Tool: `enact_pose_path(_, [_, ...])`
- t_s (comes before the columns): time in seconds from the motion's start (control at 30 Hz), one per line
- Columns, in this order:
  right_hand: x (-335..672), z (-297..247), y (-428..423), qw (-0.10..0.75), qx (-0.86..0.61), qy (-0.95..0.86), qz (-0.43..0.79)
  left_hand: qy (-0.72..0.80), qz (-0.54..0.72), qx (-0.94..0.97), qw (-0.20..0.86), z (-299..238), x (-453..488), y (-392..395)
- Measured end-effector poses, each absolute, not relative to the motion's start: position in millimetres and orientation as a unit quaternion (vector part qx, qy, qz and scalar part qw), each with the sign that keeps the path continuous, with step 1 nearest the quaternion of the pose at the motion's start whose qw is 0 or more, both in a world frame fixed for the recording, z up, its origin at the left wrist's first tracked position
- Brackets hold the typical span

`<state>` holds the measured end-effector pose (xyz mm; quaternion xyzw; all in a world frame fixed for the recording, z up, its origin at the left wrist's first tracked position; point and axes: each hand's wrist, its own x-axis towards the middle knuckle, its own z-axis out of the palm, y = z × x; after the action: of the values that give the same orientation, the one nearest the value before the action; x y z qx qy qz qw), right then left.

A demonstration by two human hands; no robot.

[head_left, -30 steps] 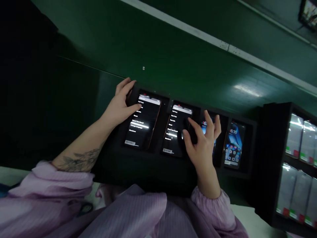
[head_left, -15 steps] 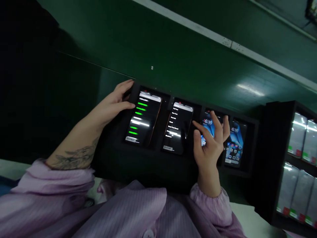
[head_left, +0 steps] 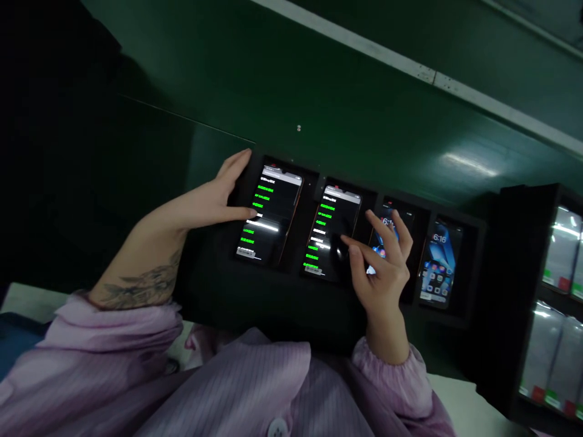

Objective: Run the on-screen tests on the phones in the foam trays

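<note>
The first phone and the second phone lie face up in separate recesses of a black tray, the two leftmost of four in a row, their dark screens lit with lists of green and white lines. The left hand has its grip apart: the fingers reach along the tray's left end toward the far corner, and the thumb crosses the first phone's left edge, its tip over the list; whether it presses the glass cannot be told. The right hand holds nothing, its grip apart too, the index fingertip over the second phone's right half, contact unclear, the thumb just beside that finger. Its other fingers partly cover the third phone. The fourth phone shows 6:16 over a blue picture and icons. The tray sits on a green bench, crossed farther off by a pale strip. To the right stands a black rack of glossy pieces with red and green labels.
</note>
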<state>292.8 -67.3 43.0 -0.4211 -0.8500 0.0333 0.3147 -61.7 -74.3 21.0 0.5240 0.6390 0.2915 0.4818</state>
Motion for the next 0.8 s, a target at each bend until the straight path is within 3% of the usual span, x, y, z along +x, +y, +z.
enact_pose_path(0.3, [282,50,-75,0.246,-0.360,-0.897,0.075,0.717,0.293,0.519,0.363,-9,-59,-69])
enact_pose_path(0.47, [282,40,-74,0.259,-0.435,-0.861,0.056,0.699,0.302,0.523,0.382,-3,-61,-68])
enact_pose_path(0.8, [288,39,-74,0.309,-0.406,-0.857,0.067,0.688,0.127,0.560,0.445,52,-53,-78])
